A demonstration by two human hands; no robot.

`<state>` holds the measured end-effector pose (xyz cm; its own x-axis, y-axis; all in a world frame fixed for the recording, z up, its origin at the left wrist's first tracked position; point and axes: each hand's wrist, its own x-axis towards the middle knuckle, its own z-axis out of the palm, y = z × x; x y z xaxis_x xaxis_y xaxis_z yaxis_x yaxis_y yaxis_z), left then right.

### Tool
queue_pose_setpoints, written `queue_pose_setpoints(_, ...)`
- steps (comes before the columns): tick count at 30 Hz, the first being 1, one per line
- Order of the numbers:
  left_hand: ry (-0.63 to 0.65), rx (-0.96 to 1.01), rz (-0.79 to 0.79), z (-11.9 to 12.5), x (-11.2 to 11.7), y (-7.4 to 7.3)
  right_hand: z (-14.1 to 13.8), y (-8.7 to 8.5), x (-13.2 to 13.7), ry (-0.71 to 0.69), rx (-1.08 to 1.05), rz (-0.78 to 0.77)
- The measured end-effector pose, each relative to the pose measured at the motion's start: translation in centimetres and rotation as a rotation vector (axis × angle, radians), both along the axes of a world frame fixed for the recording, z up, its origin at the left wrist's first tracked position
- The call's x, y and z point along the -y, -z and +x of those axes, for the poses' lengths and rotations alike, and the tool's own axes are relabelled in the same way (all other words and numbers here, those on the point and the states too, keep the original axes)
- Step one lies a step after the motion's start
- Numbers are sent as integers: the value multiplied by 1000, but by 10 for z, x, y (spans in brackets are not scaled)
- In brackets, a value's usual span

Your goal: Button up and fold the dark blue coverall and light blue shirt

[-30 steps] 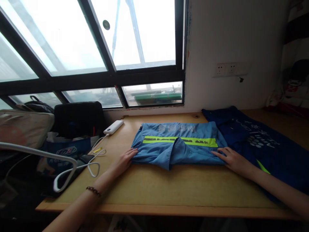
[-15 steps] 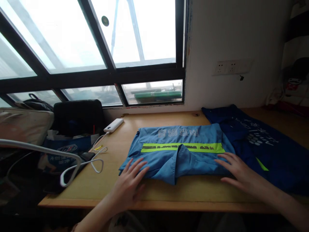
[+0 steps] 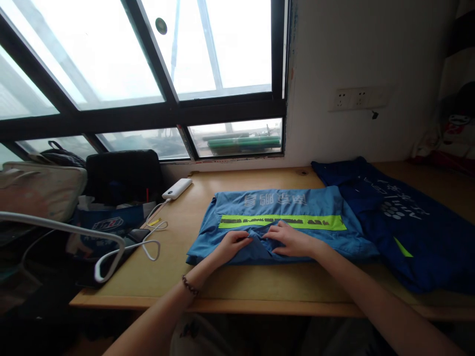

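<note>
A light blue work jacket [image 3: 319,198] lies folded on the desk, with pale lettering and a yellow-green strip [image 3: 334,222] across it. My left hand [image 3: 233,243] pinches a fold of its cloth near the middle of the front part. Just right of it, my right hand [image 3: 291,240] has its fingers curled on the raised collar-like flap, thumb lower down. The cloth between the two hands is bunched, and the fingertips are partly hidden in it. A dark blue garment [image 3: 430,242] with white print lies to the right, touching the jacket.
The wooden desk [image 3: 208,291] carries a white power bank [image 3: 177,188] with a white cable [image 3: 150,254] at the left. Bags [image 3: 40,190] and a black chair back [image 3: 124,173] stand beyond the desk's left edge. A window and a wall socket [image 3: 359,98] are behind.
Both hands have moved inward from the jacket's left and right sides to its middle and closed on the cloth. The flap that hung over the front edge is now lifted back.
</note>
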<state>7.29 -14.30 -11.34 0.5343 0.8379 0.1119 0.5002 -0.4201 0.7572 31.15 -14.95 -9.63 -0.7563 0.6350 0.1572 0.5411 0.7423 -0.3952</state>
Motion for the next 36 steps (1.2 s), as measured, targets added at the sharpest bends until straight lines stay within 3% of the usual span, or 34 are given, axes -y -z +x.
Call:
queue_pose_setpoints(5, -71, 172, -88, -3, 4, 9, 7, -15, -5, -23, -131, -33)
queue_pose_setpoints(8, -180, 312, -175, -6, 0, 13, 29, -20, 1, 113, -323, 11)
queue_pose_setpoints(12, -259, 440, -249, -10, -8, 18, 64, -10, 19, 301, -498, -21)
queue_pose_setpoints(14, -287, 389, -160, -10, -8, 17, 73, -4, 30, 349, -530, -11)
queue_pose_setpoints(17, -317, 181, 178, -4, 1, 6, 72, -3, 46, 359, -520, -17)
queue_pose_setpoints(20, -104, -151, 532, 6, 17, -17, 59, -6, 54, 437, -531, -87)
queue_pose_setpoints(23, 172, -367, 610, 14, 28, -40, 45, -5, 50, 625, -629, -199)
queue_pose_setpoints(26, 283, -346, 507, 8, 27, -55, 41, 1, 41, 705, -731, -403)
queue_pose_setpoints(28, 263, -206, 377, -6, 20, -56, 48, 5, 35, 689, -827, -559)
queue_pose_setpoints(30, 154, 51, 197, -24, 11, -50, 60, 9, 30, 666, -952, -693)
queue_pose_setpoints(33, -113, 493, -123, -46, 0, -32, 79, 15, 29, 650, -1098, -842)
queue_pose_setpoints(36, -252, 632, -407, -53, -4, -17, 84, 20, 31, 639, -1153, -922)
